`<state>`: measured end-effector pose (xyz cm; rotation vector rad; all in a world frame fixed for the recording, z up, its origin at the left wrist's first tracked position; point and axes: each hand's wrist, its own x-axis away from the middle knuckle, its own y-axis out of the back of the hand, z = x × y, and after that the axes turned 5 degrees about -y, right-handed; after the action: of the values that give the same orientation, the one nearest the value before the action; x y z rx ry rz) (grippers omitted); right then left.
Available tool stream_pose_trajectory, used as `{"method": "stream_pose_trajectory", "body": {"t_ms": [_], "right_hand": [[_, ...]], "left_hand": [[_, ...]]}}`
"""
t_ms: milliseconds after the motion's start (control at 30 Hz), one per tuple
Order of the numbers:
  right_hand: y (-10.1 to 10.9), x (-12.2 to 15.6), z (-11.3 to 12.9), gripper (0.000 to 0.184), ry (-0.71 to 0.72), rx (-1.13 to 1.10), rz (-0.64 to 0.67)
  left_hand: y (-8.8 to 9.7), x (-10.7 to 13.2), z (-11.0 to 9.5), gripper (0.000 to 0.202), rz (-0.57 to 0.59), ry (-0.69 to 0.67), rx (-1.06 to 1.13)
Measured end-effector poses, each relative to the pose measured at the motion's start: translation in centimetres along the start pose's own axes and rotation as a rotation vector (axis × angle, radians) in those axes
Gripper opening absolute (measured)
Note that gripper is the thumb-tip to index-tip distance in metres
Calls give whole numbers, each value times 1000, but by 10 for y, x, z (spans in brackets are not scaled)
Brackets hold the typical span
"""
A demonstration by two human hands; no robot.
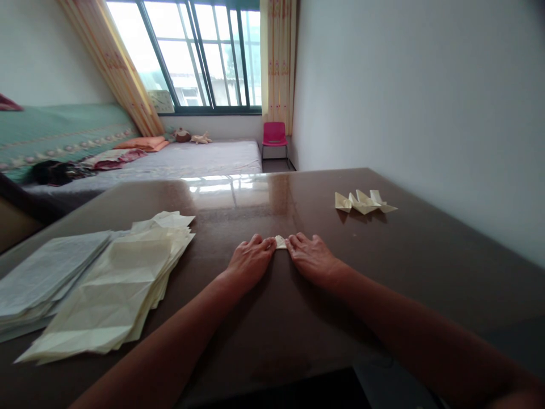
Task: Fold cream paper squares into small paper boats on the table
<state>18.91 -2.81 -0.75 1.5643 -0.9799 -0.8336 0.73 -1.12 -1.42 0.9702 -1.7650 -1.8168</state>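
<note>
A small folded piece of cream paper (pixel 280 242) lies flat on the brown table, and only its middle shows between my hands. My left hand (pixel 254 258) has its fingers closed together on the paper's left end. On the right end, the fingers of my right hand (pixel 311 255) press down in the same way. Farther off to the right stand several folded paper shapes (pixel 365 203) in a row, with pointed tips. A pile of creased cream sheets (pixel 123 278) spreads to the left of my left arm.
Beside the cream sheets lies a stack of greyish paper (pixel 46 272). The glossy table (pixel 272 318) reaches toward a bed (pixel 213 156) and a pink chair (pixel 275 134) under the window. A white wall (pixel 409 96) runs along the right side.
</note>
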Motion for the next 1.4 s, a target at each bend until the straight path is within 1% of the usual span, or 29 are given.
{"method": "stream_pose_trajectory", "body": {"t_ms": [100, 200, 333, 433, 500, 567, 633, 700, 733, 800, 867, 967, 1100, 1167, 1233, 1333, 1400], "right_hand": [[-1, 1, 1, 41, -16, 10, 28], [-2, 3, 2, 42, -7, 13, 27], [1, 5, -1, 37, 14, 19, 20], [7, 3, -9, 29, 18, -24, 11], [8, -2, -15, 28, -20, -79, -56], [5, -10, -19, 33, -48, -145, -168], [-2, -19, -21, 45, 11, -212, -238], [-11, -28, -21, 49, 123, -279, -228], [-15, -32, -21, 46, 160, -314, -215], [-23, -38, -22, 38, 187, -387, -201], [-28, -42, -25, 34, 188, -454, -203], [-32, -43, -33, 34, 171, -562, -201], [-34, -41, -39, 33, 118, -785, -182], [-34, -40, -36, 33, 126, -922, -186], [-33, -40, -30, 35, 171, -1037, -190], [-34, -40, -23, 36, 232, -1114, -183], [-35, -41, -22, 32, 233, -1135, -183]], "left_hand": [[3, 1, -1, 34, 14, 17, 16], [5, 2, -1, 32, 21, 25, 5], [6, 4, 0, 26, 59, 24, -75], [4, 6, 3, 23, 37, 30, -105], [2, 6, 5, 23, -9, 27, -103], [0, 5, 8, 24, -54, 36, -99], [-3, 4, 11, 25, -78, 50, -96], [-4, 3, 14, 24, -79, 50, -81], [-5, 2, 15, 24, -77, 48, -66], [-6, 2, 17, 23, -94, 50, -21], [-7, 1, 20, 23, -148, 77, 36], [-10, -1, 23, 23, -232, 155, 123], [-14, -4, 19, 26, -244, 213, 272], [-14, -5, 16, 31, -248, 209, 355], [-14, -4, 15, 33, -260, 188, 424], [-14, -4, 15, 31, -268, 144, 498], [-16, -5, 17, 31, -272, 126, 548]]}}
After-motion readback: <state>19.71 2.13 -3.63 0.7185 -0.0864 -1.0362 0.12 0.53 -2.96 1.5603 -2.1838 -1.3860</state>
